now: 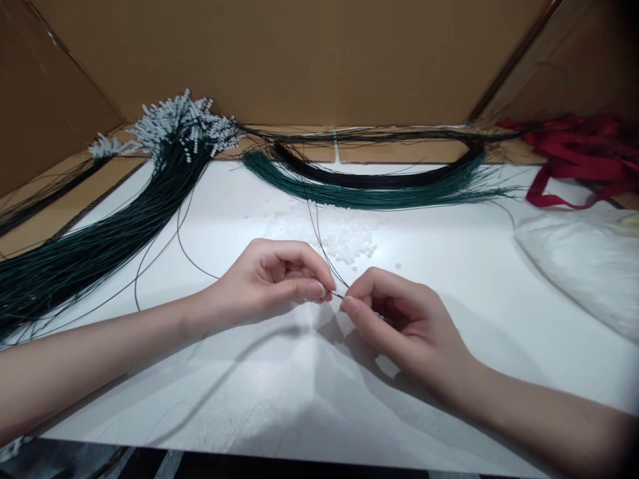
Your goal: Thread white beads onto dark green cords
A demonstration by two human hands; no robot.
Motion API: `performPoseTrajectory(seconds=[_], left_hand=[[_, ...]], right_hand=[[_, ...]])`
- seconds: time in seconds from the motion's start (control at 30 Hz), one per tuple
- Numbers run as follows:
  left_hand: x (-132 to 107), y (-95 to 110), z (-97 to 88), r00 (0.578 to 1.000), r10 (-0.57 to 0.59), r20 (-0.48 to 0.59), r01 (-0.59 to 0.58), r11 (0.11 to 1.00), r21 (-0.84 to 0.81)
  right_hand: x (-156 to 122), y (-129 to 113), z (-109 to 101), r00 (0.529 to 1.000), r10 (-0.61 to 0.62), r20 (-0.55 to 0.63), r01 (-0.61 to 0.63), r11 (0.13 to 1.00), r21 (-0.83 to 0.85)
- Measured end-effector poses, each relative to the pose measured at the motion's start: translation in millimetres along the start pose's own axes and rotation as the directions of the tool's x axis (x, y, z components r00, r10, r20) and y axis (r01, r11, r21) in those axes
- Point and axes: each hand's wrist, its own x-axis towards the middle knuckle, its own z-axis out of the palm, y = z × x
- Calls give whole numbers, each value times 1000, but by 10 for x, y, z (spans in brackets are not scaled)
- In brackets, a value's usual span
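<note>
My left hand (279,276) rests on the white table (309,399) with thumb and forefinger pinched on the end of a thin dark cord (319,239). My right hand (399,319) faces it, fingers curled and pinched close to the same cord end, and what it holds is too small to name. The cord loops back over the table toward the far bundles. A scatter of small clear beads (344,236) lies just behind my hands.
A thick bundle of dark green cords with white beaded ends (164,173) fans across the left. Loose green and black cords (369,186) curve along the back. Red ribbon (579,153) lies far right, a clear plastic bag (589,266) below it. Cardboard walls (299,60) enclose the table.
</note>
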Motion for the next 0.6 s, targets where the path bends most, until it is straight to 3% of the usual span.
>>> performPoseTrajectory(seconds=[0.6], left_hand=[[2,22,25,999,-45,11,46,995,-87]], right_hand=[[-8,-16,-4,1000,1,4,-1,999,-39]])
